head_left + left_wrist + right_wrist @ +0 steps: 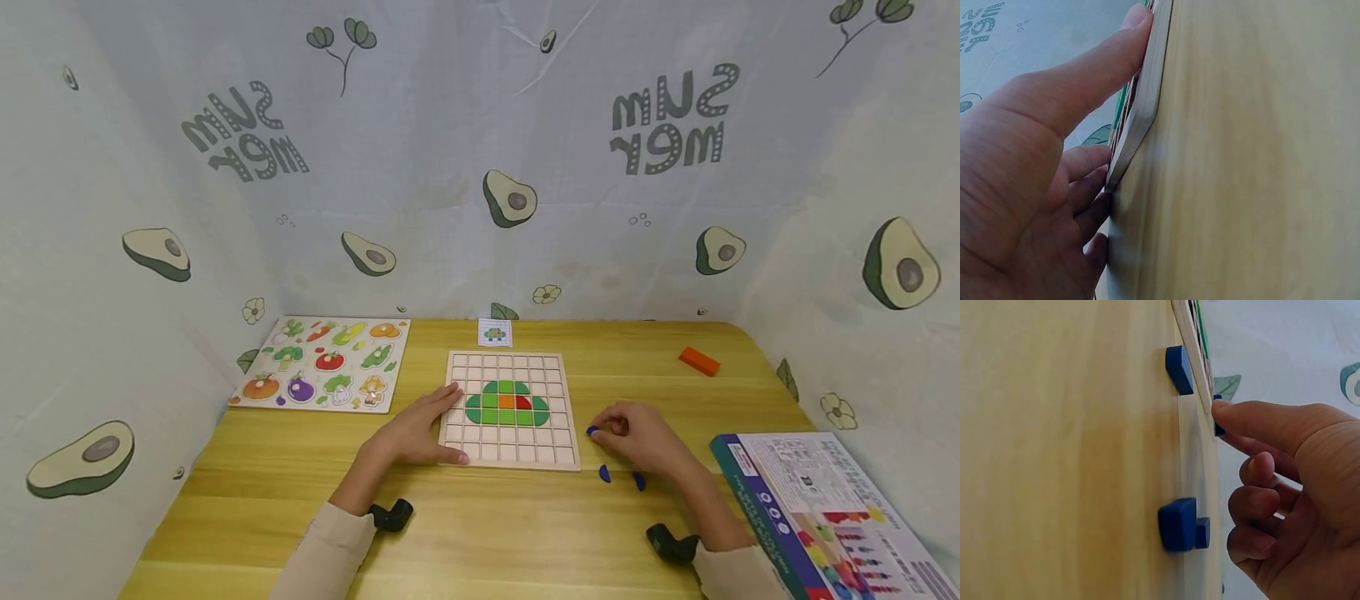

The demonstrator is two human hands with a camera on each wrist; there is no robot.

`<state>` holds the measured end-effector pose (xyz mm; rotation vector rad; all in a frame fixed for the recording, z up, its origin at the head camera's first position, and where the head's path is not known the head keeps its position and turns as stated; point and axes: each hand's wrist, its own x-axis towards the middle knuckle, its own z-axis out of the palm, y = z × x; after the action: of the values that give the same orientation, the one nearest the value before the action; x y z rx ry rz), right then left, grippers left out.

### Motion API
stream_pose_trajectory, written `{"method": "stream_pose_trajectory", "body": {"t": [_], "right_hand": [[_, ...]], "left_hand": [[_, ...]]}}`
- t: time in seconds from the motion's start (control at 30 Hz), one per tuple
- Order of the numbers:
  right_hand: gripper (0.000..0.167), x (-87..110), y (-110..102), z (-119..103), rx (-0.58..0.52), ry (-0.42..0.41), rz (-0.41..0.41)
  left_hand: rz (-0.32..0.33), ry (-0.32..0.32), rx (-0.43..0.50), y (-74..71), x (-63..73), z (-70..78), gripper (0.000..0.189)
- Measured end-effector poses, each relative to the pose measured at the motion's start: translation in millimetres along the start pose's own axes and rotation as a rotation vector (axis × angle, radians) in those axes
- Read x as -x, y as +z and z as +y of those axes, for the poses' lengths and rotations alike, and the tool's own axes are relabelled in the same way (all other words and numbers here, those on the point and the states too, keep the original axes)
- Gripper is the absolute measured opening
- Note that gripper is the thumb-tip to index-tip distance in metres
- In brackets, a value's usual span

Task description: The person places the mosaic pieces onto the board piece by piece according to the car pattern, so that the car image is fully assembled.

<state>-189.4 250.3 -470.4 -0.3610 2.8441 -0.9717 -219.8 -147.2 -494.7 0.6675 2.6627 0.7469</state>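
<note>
A wooden grid board (517, 451) lies mid-table, with green, orange and red pieces set in its squares as a cloud-like shape. My left hand (420, 429) rests at its left side, thumb on the near corner and fingers spread along the edge. Just right of the board, my right hand (637, 437) pinches a small blue block (1218, 428) between thumb and forefinger, other fingers curled. Below that hand lie a blue half-round piece (604, 473) and another blue piece (639, 481). In the right wrist view a further small blue block (1202, 533) shows behind a larger one.
A small pattern card (495, 332) lies behind the grid board. At back left is a vegetable puzzle board (311, 398). An orange block (699, 362) sits at back right, and a printed box (825, 500) at front right. Printed cloth hangs around the table.
</note>
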Motion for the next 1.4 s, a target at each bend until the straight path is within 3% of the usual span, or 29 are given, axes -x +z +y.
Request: {"method": "stream_pose_trajectory", "body": {"t": [0.13, 0.43, 0.77, 1.13, 1.4], "right_hand": [[0.014, -4.8, 1, -3, -0.005, 0.014, 0.018], [0.011, -17.5, 12, -23, -0.011, -0.037, 0.064], [0.009, -32.7, 31, -53, -0.084, -0.057, 0.039], [0.010, -46.3, 60, -74, -0.078, -0.139, 0.031], [0.006, -50.0, 79, -91, -0.071, -0.120, 0.011]], "left_hand": [[0.001, 0.001, 0.005, 0.2, -0.2, -0.6, 0.113], [0.003, 0.007, 0.012, -0.9, 0.1, -0.9, 0.113], [0.003, 0.017, 0.009, -0.7, 0.6, -0.8, 0.115], [-0.003, 0.011, 0.002, -1.6, 0.6, -0.6, 0.114], [-0.004, 0.004, 0.010, -3.6, 1.8, 2.5, 0.113]]}}
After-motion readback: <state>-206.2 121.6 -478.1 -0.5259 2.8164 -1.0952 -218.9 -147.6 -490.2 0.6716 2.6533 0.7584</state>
